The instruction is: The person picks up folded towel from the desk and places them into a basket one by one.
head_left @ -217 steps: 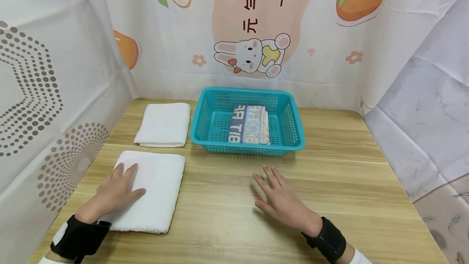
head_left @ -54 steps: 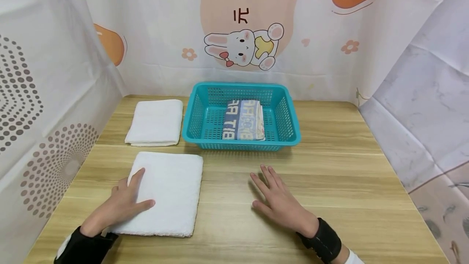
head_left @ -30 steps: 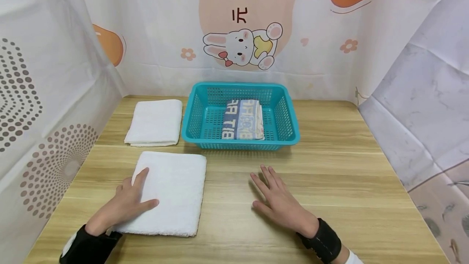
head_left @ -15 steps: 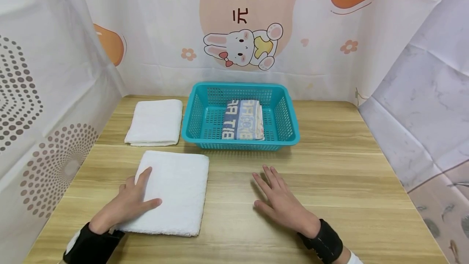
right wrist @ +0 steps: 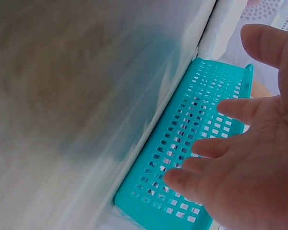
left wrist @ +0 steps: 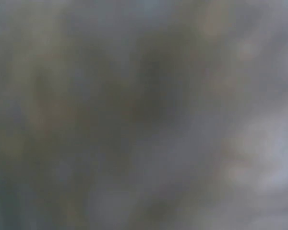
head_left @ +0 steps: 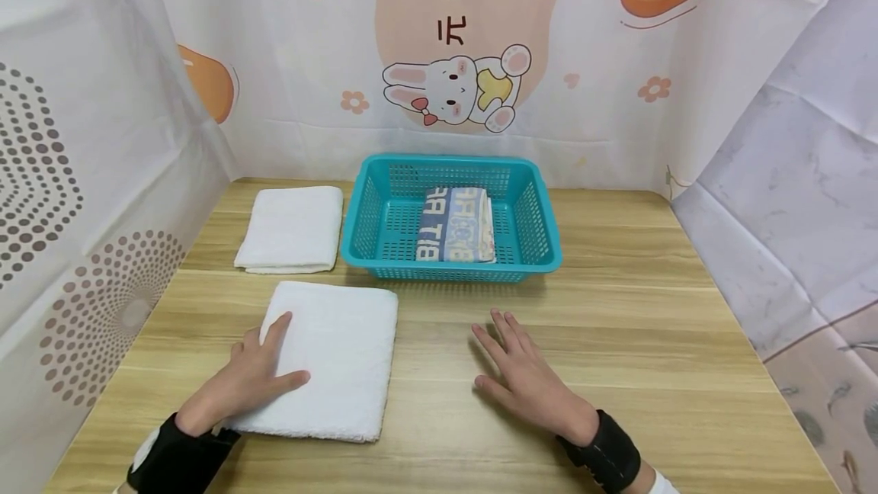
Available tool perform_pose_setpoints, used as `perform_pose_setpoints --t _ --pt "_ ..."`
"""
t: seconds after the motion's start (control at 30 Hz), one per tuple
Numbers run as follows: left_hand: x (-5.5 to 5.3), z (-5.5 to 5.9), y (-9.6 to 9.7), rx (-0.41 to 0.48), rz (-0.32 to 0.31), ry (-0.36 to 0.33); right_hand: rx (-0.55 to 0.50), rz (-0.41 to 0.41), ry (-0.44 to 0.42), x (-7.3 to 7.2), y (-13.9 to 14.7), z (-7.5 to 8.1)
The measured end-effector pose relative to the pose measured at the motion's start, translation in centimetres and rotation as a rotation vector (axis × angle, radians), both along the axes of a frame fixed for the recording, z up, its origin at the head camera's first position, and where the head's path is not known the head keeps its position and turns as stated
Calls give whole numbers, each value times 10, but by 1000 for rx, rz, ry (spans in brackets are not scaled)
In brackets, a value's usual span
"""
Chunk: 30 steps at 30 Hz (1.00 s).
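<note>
A folded white towel [head_left: 334,360] lies flat on the table at the left front in the head view. My left hand [head_left: 250,376] rests on its left side, thumb and index finger stretched over the top; the other fingers are partly hidden. The left wrist view is too blurred to make anything out. My right hand [head_left: 531,383] is held with fingers spread, holding nothing, in front of the teal basket [head_left: 449,273]. In the right wrist view the right hand [right wrist: 245,158] shows its palm and straight fingers near the basket's perforated wall [right wrist: 182,134].
A smaller folded white towel [head_left: 291,229] lies left of the basket. Inside the basket is a folded blue-and-cream patterned cloth [head_left: 456,226]. A printed curtain [head_left: 302,97] hangs behind the wooden table [head_left: 617,311].
The left hand and the larger white towel have slid to the right along the table, with the head view shifting a little too. The right hand has barely moved.
</note>
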<state>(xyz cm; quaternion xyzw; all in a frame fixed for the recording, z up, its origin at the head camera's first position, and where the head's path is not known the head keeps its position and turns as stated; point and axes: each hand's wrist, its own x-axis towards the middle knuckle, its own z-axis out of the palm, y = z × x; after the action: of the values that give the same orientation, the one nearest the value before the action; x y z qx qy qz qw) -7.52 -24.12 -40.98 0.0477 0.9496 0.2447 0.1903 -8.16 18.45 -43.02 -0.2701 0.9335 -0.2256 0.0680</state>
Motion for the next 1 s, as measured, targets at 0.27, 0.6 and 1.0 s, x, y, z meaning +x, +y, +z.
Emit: perform_pose_setpoints --t 0.27,0.6,1.0 --pt "0 0 2 19 -2 -15 -2 7 -3 0 -1 1" --pt "0 0 8 37 -5 -10 7 15 -5 0 -1 2" --pt "-1 1 18 37 -14 5 4 21 1 -1 -2 2"
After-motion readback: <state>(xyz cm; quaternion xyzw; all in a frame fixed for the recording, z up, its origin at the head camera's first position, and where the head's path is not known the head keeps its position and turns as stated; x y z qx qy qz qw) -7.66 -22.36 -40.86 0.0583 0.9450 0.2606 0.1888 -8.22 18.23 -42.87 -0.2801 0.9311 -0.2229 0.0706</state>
